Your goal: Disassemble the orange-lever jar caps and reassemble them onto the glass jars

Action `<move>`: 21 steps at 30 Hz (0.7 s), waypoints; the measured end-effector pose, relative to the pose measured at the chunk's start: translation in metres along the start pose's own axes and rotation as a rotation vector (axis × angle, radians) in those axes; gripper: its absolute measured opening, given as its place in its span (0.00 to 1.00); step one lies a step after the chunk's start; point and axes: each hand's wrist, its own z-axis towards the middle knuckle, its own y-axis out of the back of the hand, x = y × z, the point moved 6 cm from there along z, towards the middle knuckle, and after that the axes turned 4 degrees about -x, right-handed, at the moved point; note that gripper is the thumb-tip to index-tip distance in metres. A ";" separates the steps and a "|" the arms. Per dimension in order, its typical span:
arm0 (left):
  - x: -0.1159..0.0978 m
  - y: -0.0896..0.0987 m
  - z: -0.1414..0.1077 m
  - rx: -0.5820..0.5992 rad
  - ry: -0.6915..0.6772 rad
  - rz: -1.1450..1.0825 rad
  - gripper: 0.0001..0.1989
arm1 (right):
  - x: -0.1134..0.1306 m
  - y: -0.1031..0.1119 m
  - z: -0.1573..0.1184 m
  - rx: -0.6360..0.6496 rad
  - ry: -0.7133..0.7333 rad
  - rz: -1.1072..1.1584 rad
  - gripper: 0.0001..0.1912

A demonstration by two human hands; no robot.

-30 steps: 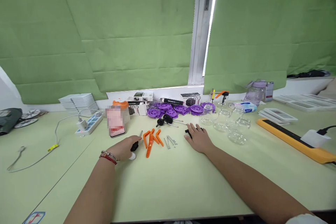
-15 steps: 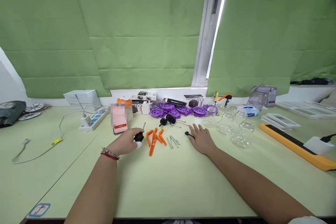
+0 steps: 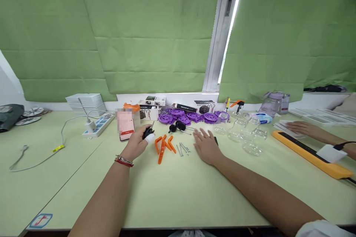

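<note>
My left hand (image 3: 136,143) is closed round a black round part with a metal rod (image 3: 148,132), the rod pointing up. Palm down on the table lies my right hand (image 3: 207,146), its fingers spread. A small dark piece (image 3: 216,140) shows beside that hand, mostly hidden by it. Between the hands are several orange bent plastic pieces (image 3: 161,151) and several metal screws (image 3: 182,149). Further back, black round parts with metal rods (image 3: 180,125) rest in front of purple spoked plastic discs (image 3: 191,117).
A phone (image 3: 127,124) leans upright behind my left hand. Clear glass or plastic vessels (image 3: 251,148) stand right of my right hand. Beyond are an orange power strip (image 3: 311,154) and another person's hand (image 3: 304,127) on white cards. A white power strip (image 3: 101,125) lies left.
My right hand has slid left, covering the black piece that showed beside its thumb. My left hand has lifted and tilted the black part slightly. Another person's hand has appeared at right.
</note>
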 end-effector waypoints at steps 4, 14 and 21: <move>0.002 -0.002 0.001 -0.125 0.145 -0.478 0.21 | 0.090 0.022 -0.004 -0.067 0.429 0.085 0.21; 0.017 -0.011 0.001 -0.192 0.384 -0.993 0.16 | 0.179 0.020 -0.006 -0.089 0.863 -0.043 0.08; 0.018 -0.013 0.000 -0.205 0.387 -0.933 0.15 | 0.178 0.020 -0.010 -0.058 0.938 -0.063 0.09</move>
